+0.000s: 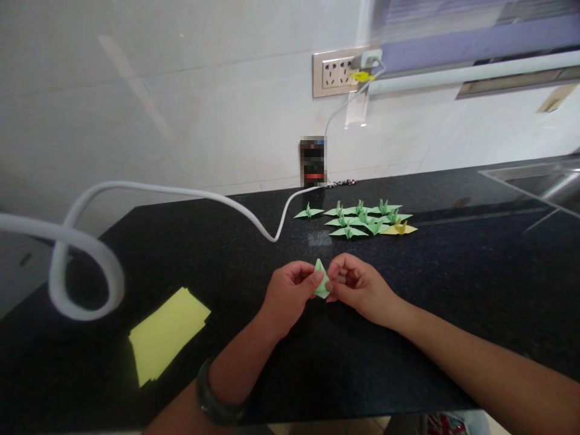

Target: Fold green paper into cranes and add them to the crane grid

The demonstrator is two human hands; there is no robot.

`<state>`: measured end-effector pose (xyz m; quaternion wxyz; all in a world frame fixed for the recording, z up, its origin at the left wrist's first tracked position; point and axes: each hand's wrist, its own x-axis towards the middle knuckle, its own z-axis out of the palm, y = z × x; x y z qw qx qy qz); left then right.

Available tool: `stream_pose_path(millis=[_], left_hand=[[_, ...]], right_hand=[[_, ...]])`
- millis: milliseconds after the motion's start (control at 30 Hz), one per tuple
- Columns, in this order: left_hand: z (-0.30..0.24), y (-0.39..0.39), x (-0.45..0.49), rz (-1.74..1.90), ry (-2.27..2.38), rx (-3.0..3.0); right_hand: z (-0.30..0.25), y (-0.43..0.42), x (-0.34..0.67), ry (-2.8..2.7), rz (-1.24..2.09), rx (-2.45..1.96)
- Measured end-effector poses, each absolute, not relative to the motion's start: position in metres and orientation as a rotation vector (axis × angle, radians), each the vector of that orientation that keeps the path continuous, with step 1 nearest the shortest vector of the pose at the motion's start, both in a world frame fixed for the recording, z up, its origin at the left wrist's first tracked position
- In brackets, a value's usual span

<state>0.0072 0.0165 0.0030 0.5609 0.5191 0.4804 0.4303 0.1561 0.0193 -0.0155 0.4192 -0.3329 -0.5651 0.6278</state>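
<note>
A small piece of folded green paper (321,275), pointed at its top and bottom, is held up over the dark counter between my two hands. My left hand (292,293) pinches its left side, the thumb lying across the front. From the other side, my right hand (357,283) grips the paper's right edge between thumb and fingertips, its other fingers curled. Just beyond my hands stand several green paper cranes (348,231) in close rows, with a yellow paper crane (401,228) at the right end of the nearest row.
A stack of yellow paper sheets (167,335) lies left of my arms on the black counter (254,393). One thick white cable (203,193) loops over the left side. A phone-like device (313,162) leans on the wall below a socket (338,72). A sink (544,181) edges the right.
</note>
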Motion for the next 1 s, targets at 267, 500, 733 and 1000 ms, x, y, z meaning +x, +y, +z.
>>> stream_pose_path(millis=[267, 500, 733, 1000], left_hand=[[-0.0001, 0.0159, 0.0073, 1.027, 1.096, 1.057], [0.0001, 0.0168, 0.0077, 1.027, 1.114, 1.072], [0.0023, 0.0136, 0.0115, 0.91, 1.21, 1.196], [-0.0039, 0.0149, 0.0128, 1.1, 1.193, 1.36]], right_hand=[[-0.0139, 0.0147, 0.1571, -1.674, 1.221, -1.024], [-0.0133, 0.0179, 0.16, -1.7, 1.079, -1.055], [-0.0155, 0.0208, 0.1634, -1.74, 0.784, -1.158], [-0.0096, 0.0202, 0.1599, -1.654, 0.875, -0.988]])
